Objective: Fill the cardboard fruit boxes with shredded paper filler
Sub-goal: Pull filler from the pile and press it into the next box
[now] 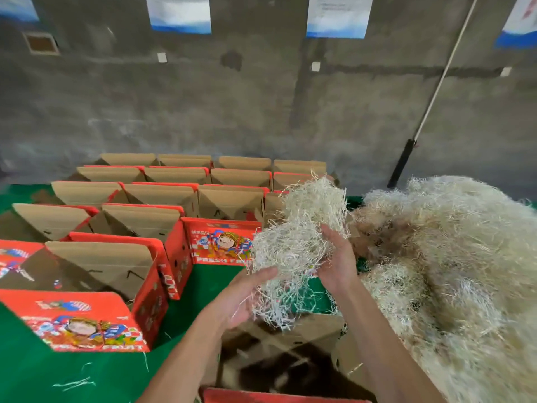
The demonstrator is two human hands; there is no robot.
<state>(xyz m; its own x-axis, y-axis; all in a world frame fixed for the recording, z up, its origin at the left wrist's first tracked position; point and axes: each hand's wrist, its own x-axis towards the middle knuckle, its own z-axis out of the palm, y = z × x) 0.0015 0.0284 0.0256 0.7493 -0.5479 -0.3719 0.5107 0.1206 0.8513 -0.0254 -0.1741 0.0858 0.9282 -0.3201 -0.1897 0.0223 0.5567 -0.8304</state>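
Shredded paper filler (302,237) hangs in a loose wad between the two hands, and the open box (279,356) it seems meant for lies straight below and a little nearer — that vertical line is what the next move turns on. The left hand (244,298) is under the wad's near-left side, palm up, fingers spread and only lightly curved, strands trailing through them; the right hand (338,263) cups the right flank, fingers curled into the paper. So the grip is a two-handed cradle, spread rather than pinched tight. The wad's long axis runs from the near-left hand up toward the far right, its top end leaning toward the big filler heap (453,257) on the right of the green table (35,373). Neither hand is clearly nearer the box; both hover over its far edge. Rows of red fruit boxes (139,216) stand open to the left and far side — the ones whose insides show look empty, so the job seems barely begun.
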